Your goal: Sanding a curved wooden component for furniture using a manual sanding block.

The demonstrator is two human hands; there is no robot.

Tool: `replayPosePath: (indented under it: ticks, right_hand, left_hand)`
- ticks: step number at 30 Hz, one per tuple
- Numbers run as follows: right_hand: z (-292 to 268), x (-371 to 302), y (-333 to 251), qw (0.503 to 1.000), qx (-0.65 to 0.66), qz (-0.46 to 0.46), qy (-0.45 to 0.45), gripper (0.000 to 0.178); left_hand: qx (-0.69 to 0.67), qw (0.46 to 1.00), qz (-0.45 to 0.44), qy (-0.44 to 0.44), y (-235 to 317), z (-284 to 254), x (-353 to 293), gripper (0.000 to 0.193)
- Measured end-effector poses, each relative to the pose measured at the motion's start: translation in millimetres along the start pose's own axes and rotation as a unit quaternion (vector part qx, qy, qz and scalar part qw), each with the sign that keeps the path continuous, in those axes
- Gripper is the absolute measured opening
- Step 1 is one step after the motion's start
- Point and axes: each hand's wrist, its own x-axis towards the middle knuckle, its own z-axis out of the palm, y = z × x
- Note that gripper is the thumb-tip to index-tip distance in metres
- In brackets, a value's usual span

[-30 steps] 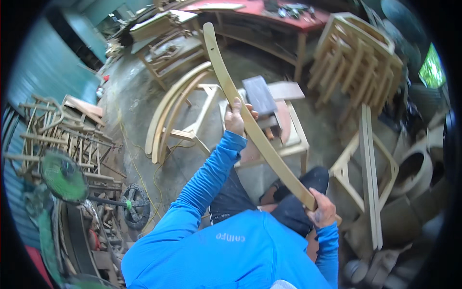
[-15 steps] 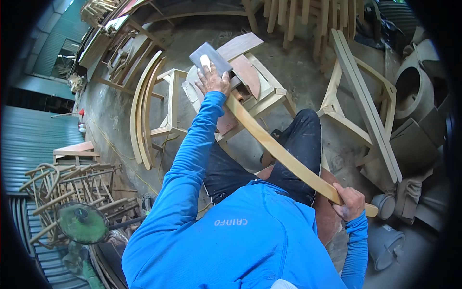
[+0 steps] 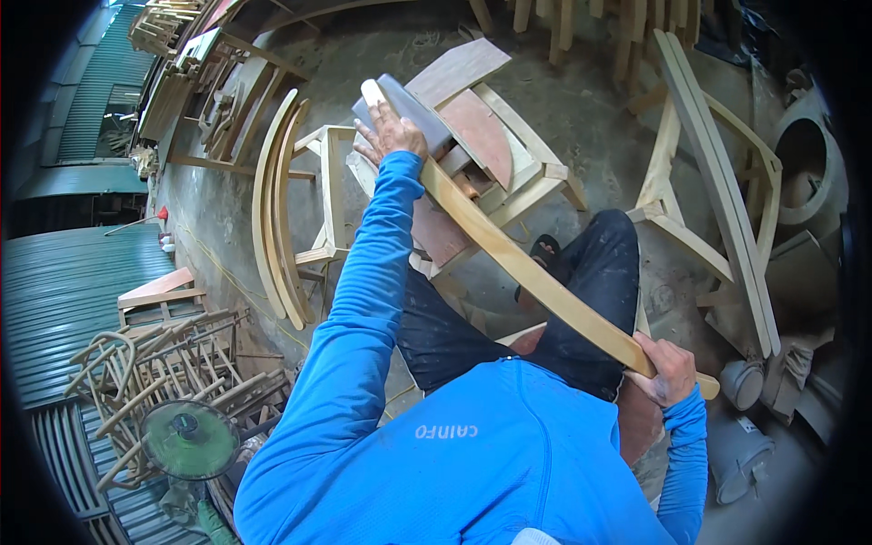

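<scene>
A long, gently curved wooden slat (image 3: 531,272) lies diagonally across my lap, from the work stand at far left to my right side. My left hand (image 3: 392,134) is laid over its far part, fingers bent around it, and the pale tip sticks out past them. My right hand (image 3: 668,368) is wrapped around the near part, with a short end showing beyond. Just behind my left hand is a flat grey panel (image 3: 420,113) on the wooden stand (image 3: 527,186), beside pinkish boards (image 3: 480,136). What lies under my left palm is hidden.
Curved wooden pieces (image 3: 272,218) lean against a pale frame (image 3: 331,191) at left. A fan (image 3: 189,438) stands near a heap of chair frames (image 3: 145,363). On the right are long straight bars (image 3: 718,191), another frame (image 3: 668,173) and grey buckets (image 3: 740,454).
The slat has slid slightly under my left hand, which shows more of its tip. Both hands still hold it. The whole view has shifted a little.
</scene>
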Motion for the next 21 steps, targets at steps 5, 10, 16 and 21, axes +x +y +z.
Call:
replayPosePath:
  ticks: [5, 10, 16, 21]
  right_hand:
    - [13.7, 70.8, -2.8, 1.0, -0.017, -0.02, 0.0, 0.069]
    - [29.0, 141.4, -12.9, 0.999, -0.015, -0.04, 0.026, 0.073]
    - [46.0, 188.8, -31.8, 0.999, -0.014, -0.027, 0.04, 0.077]
    - [39.0, 178.4, -20.6, 0.999, -0.014, -0.027, 0.036, 0.081]
  left_hand:
    - [0.01, 0.999, 0.009, 0.04, -29.0, 11.5, 77.5, 0.066]
    - [0.007, 0.996, 0.021, 0.087, -59.7, 23.0, 166.8, 0.059]
    - [0.068, 0.996, 0.024, 0.05, -67.9, 29.4, 241.5, 0.061]
    - [0.033, 0.999, 0.0, 0.031, -63.6, 28.8, 221.2, 0.066]
